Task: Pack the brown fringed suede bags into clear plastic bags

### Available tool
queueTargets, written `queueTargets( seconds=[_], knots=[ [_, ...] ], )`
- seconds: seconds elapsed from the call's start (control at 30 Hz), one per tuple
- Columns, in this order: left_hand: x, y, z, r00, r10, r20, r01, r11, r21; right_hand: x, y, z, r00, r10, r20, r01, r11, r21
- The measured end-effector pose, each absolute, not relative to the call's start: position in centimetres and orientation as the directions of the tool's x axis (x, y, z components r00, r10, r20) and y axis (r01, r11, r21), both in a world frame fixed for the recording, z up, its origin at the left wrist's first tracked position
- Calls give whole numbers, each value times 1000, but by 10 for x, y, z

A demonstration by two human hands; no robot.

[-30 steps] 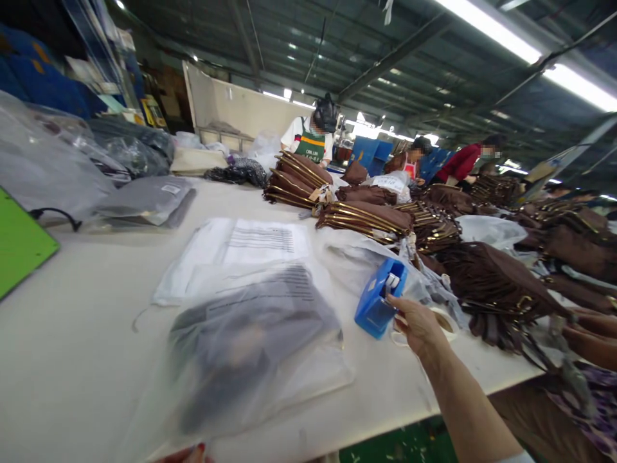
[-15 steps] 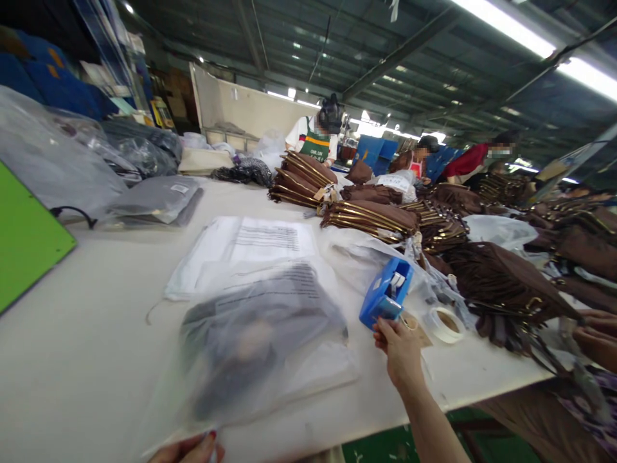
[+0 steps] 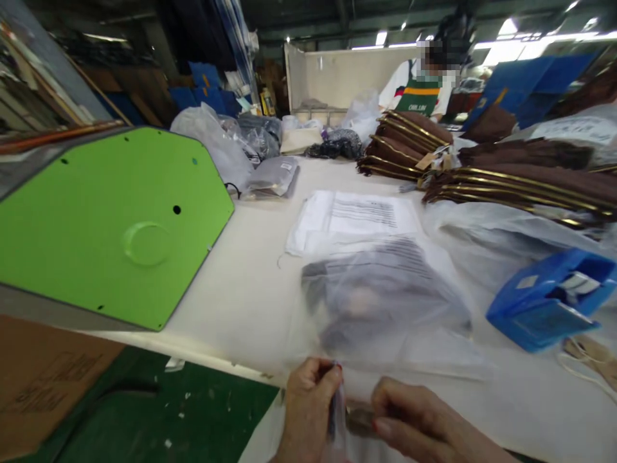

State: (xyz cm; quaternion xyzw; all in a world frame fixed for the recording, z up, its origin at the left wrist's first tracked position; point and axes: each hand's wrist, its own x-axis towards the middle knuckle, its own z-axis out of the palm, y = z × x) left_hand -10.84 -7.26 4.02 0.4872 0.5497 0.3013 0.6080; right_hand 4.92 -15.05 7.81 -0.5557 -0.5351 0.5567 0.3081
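A clear plastic bag with a dark garment inside lies on the white table in front of me. My left hand pinches the bag's near edge at the table's front, fingers closed on the film. My right hand is right beside it, fingers curled at the same edge of the bag. A blue tape dispenser sits on the table to the right, apart from both hands.
A large green panel lies at the left. Printed bags lie behind the packed one. Stacks of brown garments with gold trim fill the right. Bagged goods sit at the back. A person in a green apron stands beyond. Cardboard lies below left.
My right hand left the blue tape dispenser and came to the bag's near edge beside my left hand. My view swung left and down, bringing the green panel into sight.
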Motion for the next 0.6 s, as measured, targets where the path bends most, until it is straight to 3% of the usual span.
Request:
queueTargets(
  seconds=[0.2,0.43,0.6],
  knots=[
    [-112,-76,36,333,891,-310,102,293,951,33,-98,64,-105,958,-267,293,-227,-929],
    [-112,-78,34,313,914,-258,189,206,960,26,-84,71,-21,985,-171,267,-159,-950],
    [-110,-81,17,255,936,-242,205,192,960,19,-82,62,108,973,-205,261,-226,-938]
  ],
)
